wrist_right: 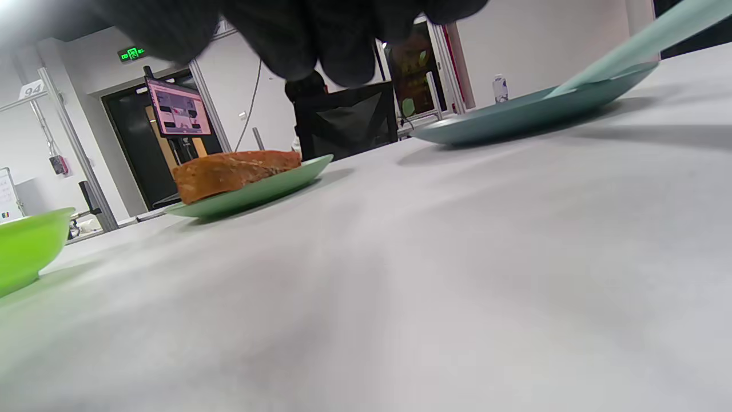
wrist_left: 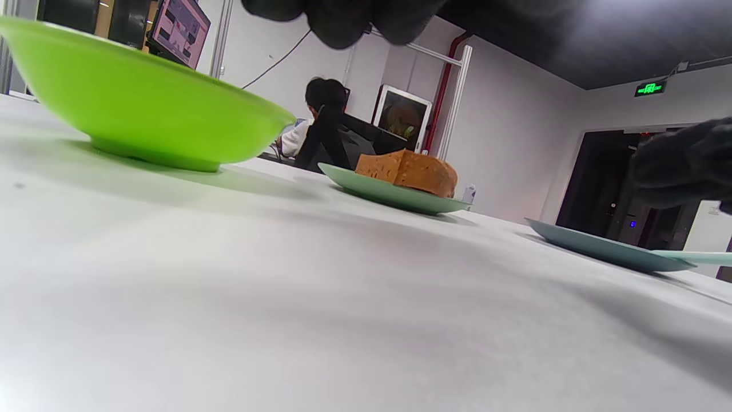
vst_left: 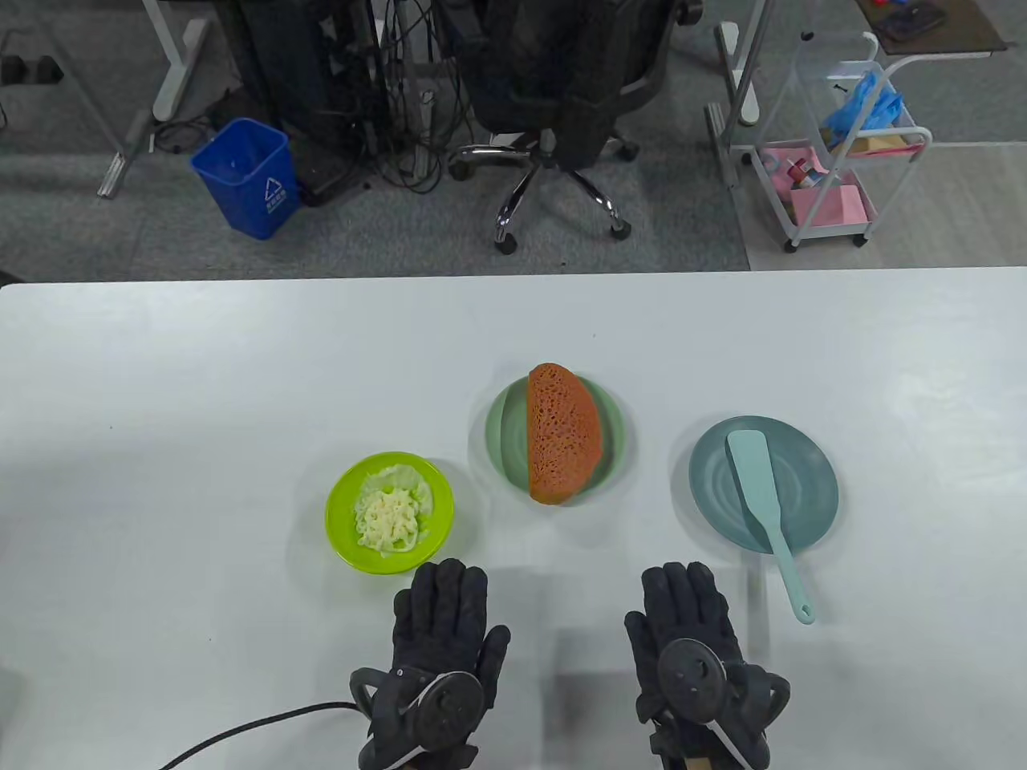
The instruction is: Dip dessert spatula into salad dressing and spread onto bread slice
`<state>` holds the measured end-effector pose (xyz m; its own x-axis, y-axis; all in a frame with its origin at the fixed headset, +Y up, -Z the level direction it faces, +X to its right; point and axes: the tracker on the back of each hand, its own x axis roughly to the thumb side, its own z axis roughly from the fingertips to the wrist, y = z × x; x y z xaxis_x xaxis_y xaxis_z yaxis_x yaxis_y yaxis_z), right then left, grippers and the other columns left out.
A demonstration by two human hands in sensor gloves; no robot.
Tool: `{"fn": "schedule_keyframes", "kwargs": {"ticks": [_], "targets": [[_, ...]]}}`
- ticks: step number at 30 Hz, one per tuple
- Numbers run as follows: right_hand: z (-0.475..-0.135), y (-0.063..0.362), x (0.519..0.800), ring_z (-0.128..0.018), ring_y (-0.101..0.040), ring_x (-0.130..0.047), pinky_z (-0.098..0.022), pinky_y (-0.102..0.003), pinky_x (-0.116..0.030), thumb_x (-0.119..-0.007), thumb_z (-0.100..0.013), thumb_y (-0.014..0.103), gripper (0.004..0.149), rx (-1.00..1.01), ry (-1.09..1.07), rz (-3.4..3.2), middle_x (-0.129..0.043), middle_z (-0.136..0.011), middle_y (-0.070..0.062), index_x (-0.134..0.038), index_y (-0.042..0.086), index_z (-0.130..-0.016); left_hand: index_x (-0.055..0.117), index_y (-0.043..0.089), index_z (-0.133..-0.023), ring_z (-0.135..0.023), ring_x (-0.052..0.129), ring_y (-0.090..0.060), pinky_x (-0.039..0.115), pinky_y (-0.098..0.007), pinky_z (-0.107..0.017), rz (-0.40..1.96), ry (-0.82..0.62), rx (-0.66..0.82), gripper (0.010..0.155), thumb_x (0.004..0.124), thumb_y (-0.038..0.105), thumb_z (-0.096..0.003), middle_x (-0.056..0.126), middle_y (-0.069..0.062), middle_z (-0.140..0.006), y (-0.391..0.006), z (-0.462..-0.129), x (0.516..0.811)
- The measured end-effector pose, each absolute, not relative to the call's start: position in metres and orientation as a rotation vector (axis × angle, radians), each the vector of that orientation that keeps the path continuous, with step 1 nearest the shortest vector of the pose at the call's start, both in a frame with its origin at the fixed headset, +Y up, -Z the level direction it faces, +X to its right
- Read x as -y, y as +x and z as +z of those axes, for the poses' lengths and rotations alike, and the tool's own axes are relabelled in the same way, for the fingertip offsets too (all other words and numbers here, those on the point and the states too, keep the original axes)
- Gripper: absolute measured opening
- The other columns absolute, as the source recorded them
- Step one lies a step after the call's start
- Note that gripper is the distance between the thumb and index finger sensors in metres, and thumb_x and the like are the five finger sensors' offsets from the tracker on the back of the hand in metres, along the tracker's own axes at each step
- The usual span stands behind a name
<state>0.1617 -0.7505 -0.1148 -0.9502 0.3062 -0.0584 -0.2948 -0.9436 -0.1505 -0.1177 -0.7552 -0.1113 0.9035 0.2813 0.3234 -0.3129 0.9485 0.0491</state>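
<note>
A pale teal dessert spatula [vst_left: 766,505] lies on a grey-blue plate [vst_left: 810,465], its handle sticking out over the near rim; it also shows in the right wrist view [wrist_right: 629,51]. A brown bread slice [vst_left: 562,433] lies on a green plate [vst_left: 501,425] at the table's middle. A lime bowl [vst_left: 345,521] holds pale salad dressing [vst_left: 389,520]. My left hand [vst_left: 441,609] lies flat and empty just near of the bowl. My right hand [vst_left: 682,609] lies flat and empty, left of the spatula handle.
The white table [vst_left: 200,401] stretches wide to the left and far side. A black cable [vst_left: 241,726] runs from my left hand off the near edge. Beyond the table stand an office chair [vst_left: 562,120], a blue bin [vst_left: 245,176] and a white cart [vst_left: 842,160].
</note>
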Motion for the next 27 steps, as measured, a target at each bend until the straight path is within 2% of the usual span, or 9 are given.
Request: {"fn": "schedule_keyframes", "kwargs": {"ticks": [15,27], "targets": [[-0.1154,0.1623,0.7511,-0.115,-0.026,-0.045,-0.082,-0.043,-0.048,-0.064,-0.054,0.056,0.058,0.191,-0.118,2.822,-0.058,-0.115,0.002,-0.056,0.034,-0.108,0.046,0.008,-0.119,-0.108,0.044,-0.056,0.038,-0.067,-0.072,0.312,0.121,0.324,0.071,0.049,0.053,-0.0631,0.042,-0.026,-0.119,-0.1183,-0.1113,0.7538],[-0.1247,0.1538,0.7494,-0.109,-0.031,-0.065,-0.078,-0.042,-0.063,-0.068,-0.054,0.057,0.058,0.212,-0.104,2.806,-0.067,-0.112,0.002,-0.061,0.033,-0.106,0.048,0.008,-0.118,-0.107,0.047,-0.056,0.042,-0.068,-0.073,0.326,0.137,0.322,0.071,0.050,0.053,-0.0631,0.045,-0.026,-0.119,-0.1193,-0.1108,0.7538]]}}
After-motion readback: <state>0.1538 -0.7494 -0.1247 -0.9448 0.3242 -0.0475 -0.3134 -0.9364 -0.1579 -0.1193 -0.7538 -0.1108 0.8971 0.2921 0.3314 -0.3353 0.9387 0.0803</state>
